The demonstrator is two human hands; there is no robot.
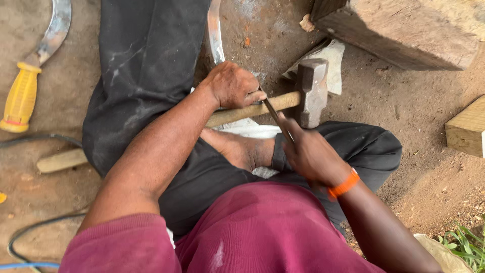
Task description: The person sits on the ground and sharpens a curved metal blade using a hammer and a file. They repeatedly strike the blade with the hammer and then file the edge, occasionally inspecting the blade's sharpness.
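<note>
Hammer (303,96), grey steel head, wooden handle, lies across the lap; thin dark file (275,117) angled on the handle.

Bare ground (419,106) all round here, packed reddish-brown dirt, dusty and scuffed, in soft even daylight with no hard shadows. Up beyond the fingers, top right, a heavy weathered timber beam (404,30) lies across the corner. Further right, a paler wood block (467,131) sits at the edge. Low right, a tuft of green grass (465,242) pokes in. Away to the left, dark cables (30,235) snake over the dirt, one possibly blue, beside a short wooden stick (60,161).
</note>
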